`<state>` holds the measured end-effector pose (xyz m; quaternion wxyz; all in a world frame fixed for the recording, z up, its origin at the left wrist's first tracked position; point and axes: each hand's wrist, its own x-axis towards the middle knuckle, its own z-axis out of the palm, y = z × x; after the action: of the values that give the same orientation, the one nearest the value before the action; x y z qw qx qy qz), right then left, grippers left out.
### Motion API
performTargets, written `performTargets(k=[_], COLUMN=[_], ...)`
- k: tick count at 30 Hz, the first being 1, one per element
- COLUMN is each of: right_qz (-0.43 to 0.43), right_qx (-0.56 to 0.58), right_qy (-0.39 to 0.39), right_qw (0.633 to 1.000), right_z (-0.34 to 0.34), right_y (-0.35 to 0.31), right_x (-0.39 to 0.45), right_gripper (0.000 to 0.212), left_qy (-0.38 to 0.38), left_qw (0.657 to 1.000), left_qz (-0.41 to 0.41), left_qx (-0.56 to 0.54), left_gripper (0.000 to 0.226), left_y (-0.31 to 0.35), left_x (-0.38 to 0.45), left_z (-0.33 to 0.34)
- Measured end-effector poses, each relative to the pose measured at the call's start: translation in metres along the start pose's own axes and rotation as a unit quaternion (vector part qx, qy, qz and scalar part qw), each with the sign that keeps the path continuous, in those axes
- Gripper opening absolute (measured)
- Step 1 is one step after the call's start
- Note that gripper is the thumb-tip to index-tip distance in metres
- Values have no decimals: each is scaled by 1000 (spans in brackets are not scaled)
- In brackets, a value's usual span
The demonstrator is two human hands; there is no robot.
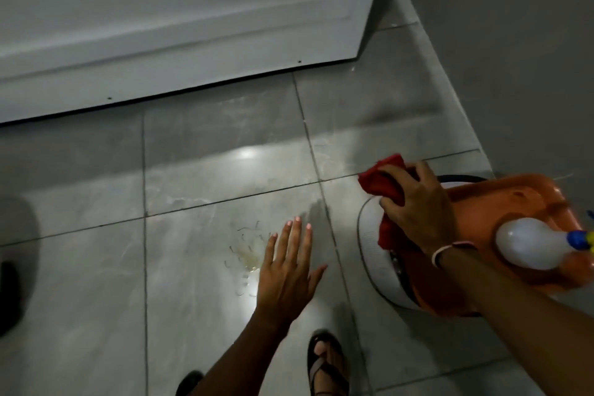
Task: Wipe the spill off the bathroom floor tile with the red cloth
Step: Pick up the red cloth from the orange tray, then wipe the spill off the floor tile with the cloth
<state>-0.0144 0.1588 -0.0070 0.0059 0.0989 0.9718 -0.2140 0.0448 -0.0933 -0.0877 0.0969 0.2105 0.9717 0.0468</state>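
A yellowish spill point(247, 251) with thin curved streaks lies on a grey floor tile point(193, 299) at the centre. My left hand point(287, 270) hovers just right of the spill, palm down, fingers spread, holding nothing. My right hand point(414, 206) is closed on the red cloth point(384, 186), which sits bunched on top of an orange and white bucket-like object at the right, apart from the spill.
The orange and white object point(482, 251) stands on the floor at right with a white spray bottle point(533, 243) lying on it. A white bathtub panel point(176, 26) runs along the back. A sandalled foot point(326, 363) is at the bottom centre. A dark object point(9, 292) sits at the left edge.
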Motion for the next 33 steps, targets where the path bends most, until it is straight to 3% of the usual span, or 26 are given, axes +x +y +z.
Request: performTargets(k=[3, 7, 11, 14, 17, 22, 25, 27, 30, 33], right_qz=[-31, -28, -79, -50, -48, -36, -100, -188, -331, -425], right_qx=[48, 80, -5, -93, -117, -66, -98, -125, -122, -105], right_qy=[-35, -91, -169, -199, -170, -86, -95, -136, -191, -212], right_qw=[998, 992, 982, 974, 977, 993, 986, 965, 916, 874], right_z=[47, 164, 299, 377, 426, 469, 485, 499, 516, 521], right_y=[-52, -82, -44, -5, 9, -25, -70, -106, -137, -112], right_x=[4, -16, -44, -68, -84, -28, 21, 26, -26, -116], right_gripper=[57, 52, 50, 63, 76, 74, 68, 67, 67, 67], left_qy=[13, 22, 18, 6, 16, 84, 111, 112, 112, 117], left_qw=[998, 991, 986, 979, 980, 982, 978, 977, 977, 976], left_qz=[-61, -131, -166, -201, -196, -163, -166, -165, -168, -168], left_qx=[4, 6, 29, 24, 15, -41, -65, -70, -73, -78], left_gripper=[75, 74, 72, 71, 70, 65, 63, 62, 62, 62], left_y=[-60, -139, -223, -270, -294, -319, -318, -319, -319, -319], left_x=[-36, -73, -109, -142, -164, -170, -170, -170, -171, -170], left_z=[25, 97, 193, 262, 312, 350, 350, 348, 350, 350])
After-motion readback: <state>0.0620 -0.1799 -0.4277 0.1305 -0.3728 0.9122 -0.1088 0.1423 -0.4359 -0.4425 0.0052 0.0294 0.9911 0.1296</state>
